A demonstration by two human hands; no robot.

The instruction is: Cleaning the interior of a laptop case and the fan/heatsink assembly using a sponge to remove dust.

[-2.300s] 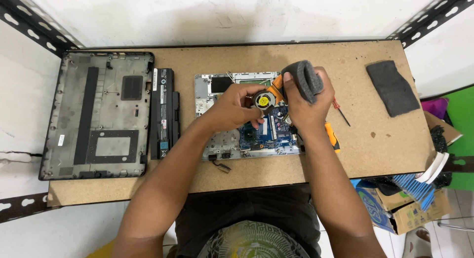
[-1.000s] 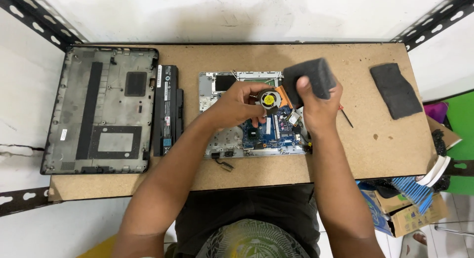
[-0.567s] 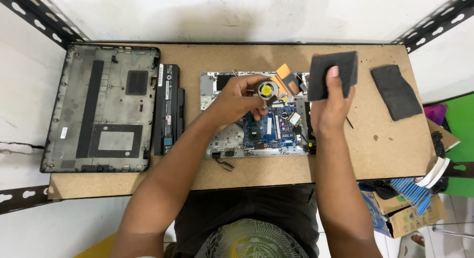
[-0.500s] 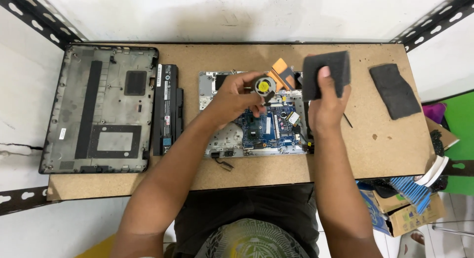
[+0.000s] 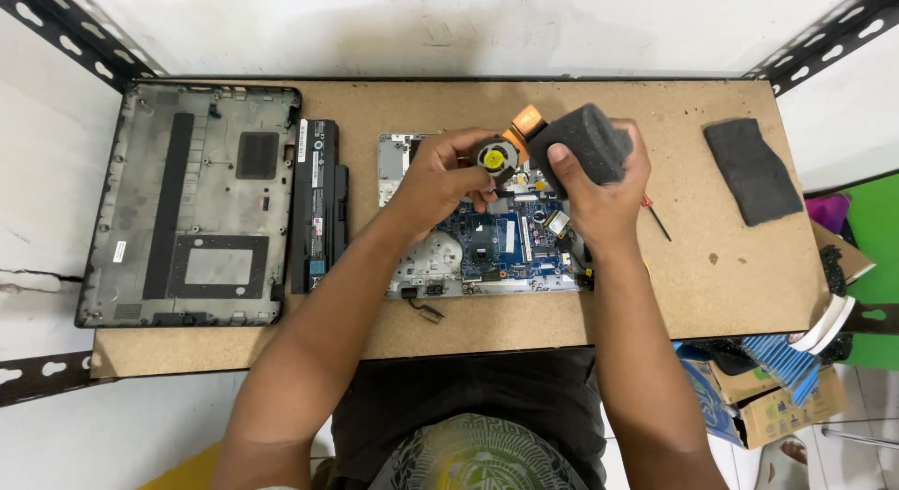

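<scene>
**Foam block and fan held over the open laptop**

Your right hand was closed around a dark grey foam block, thumb across its near face and fingers wrapped behind it. The block looked coarse and porous, squeezed slightly rounded, and sat above the far right part of the opened laptop base. Your left hand pinched a small round cooling fan with a yellow hub, just left of the block and nearly touching it. An orange tab stuck out on the far side between fan and block.

Under both hands lay the blue circuit board, exposed. To the right of your right hand, a thin red-handled screwdriver rested on the brown bench top, with bare board beyond it up to a second grey foam pad near the right edge. To the left, a long black battery lay beside the laptop, and the removed grey bottom cover filled the left end.
</scene>
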